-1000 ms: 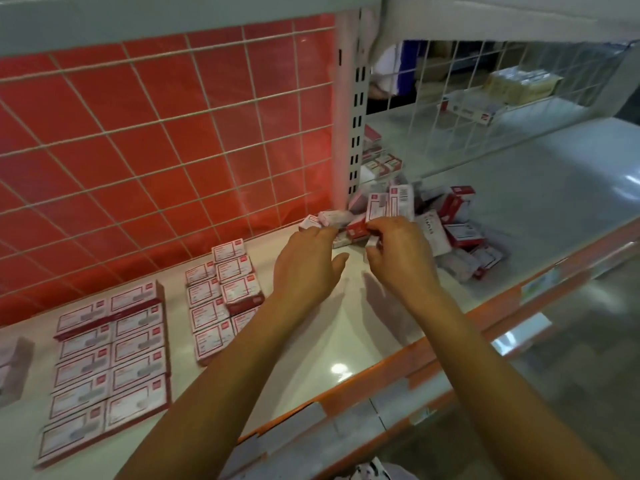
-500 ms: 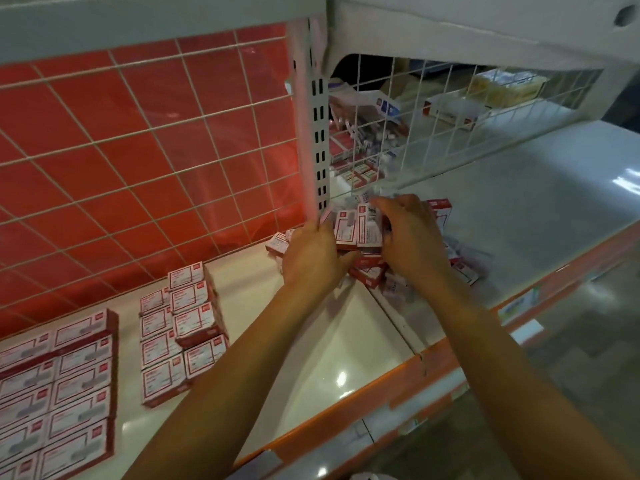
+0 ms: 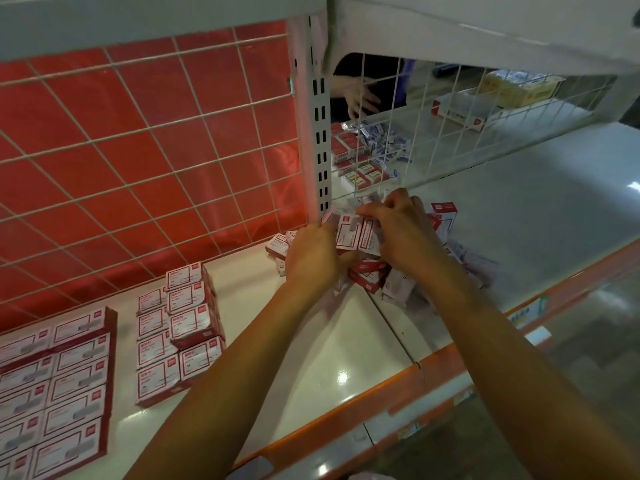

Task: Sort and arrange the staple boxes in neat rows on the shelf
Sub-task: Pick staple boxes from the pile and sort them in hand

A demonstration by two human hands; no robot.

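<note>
Little has shifted on the shelf (image 3: 311,358) since a moment ago. Sorted staple boxes (image 3: 55,386) lie in neat rows at its left, well apart from the loose pile (image 3: 398,282) beside the upright post (image 3: 320,133). Above that pile, a few upright boxes (image 3: 349,233) are pinched between the left hand (image 3: 313,261) and right hand (image 3: 405,237), fingers curled round them.

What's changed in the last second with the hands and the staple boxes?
The left hand and right hand closed in and now grip a few upright boxes between them above the loose pile. The arranged rows on the shelf stayed put.
</note>
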